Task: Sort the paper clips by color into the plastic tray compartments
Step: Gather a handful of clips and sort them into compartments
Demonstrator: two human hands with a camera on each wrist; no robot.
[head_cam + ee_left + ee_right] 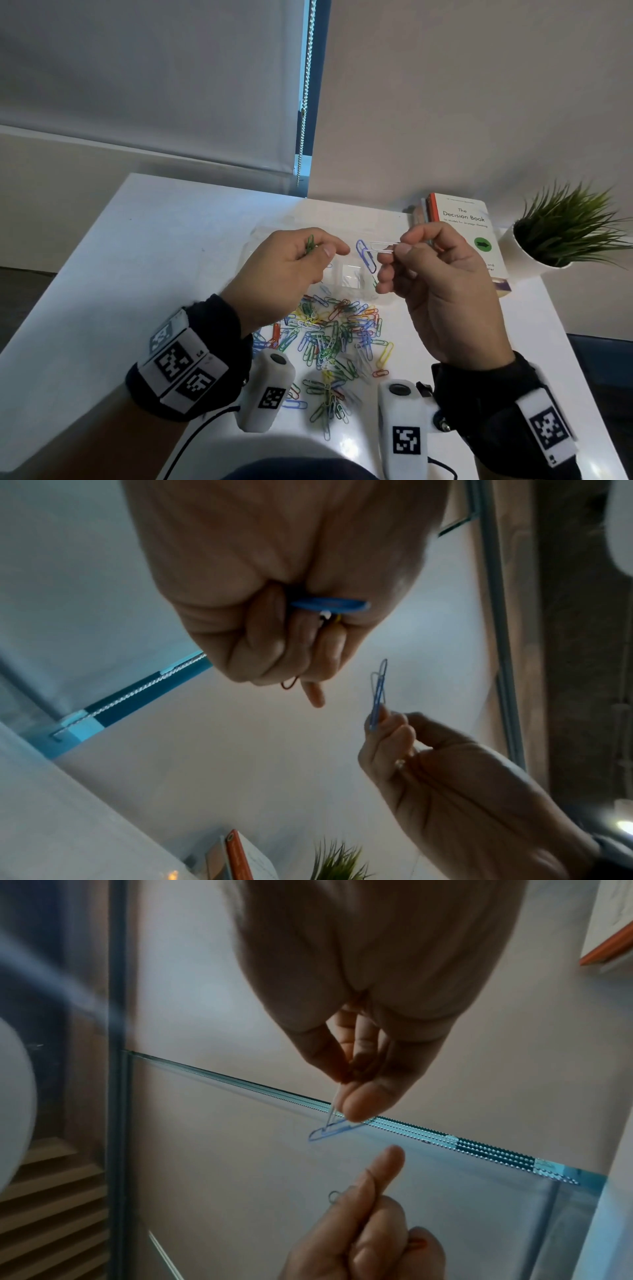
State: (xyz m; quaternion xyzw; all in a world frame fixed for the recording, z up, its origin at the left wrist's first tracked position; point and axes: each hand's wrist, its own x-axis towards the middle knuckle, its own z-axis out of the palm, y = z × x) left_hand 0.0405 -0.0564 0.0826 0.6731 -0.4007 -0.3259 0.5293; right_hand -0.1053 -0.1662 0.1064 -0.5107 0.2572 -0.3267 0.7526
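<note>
My left hand (pixel 318 248) is raised over the table and grips a green paper clip (pixel 310 244). In the left wrist view the curled fingers (pixel 274 647) also hold a blue clip (pixel 329 605) and bits of white, yellow and red clips. My right hand (pixel 399 248) pinches a white clip (pixel 382 246), and a blue clip (pixel 365 256) hangs linked to it. Both clips also show in the right wrist view (pixel 334 1129). The clear plastic tray (pixel 337 270) lies under the hands, faint, with a few white clips inside. A mixed pile of coloured clips (pixel 335 335) lies nearer to me.
A stack of books (pixel 462 226) lies at the back right of the white table (pixel 154 257). Beside it stands a potted plant (pixel 561 236). A window blind with a bead chain (pixel 303 120) hangs behind.
</note>
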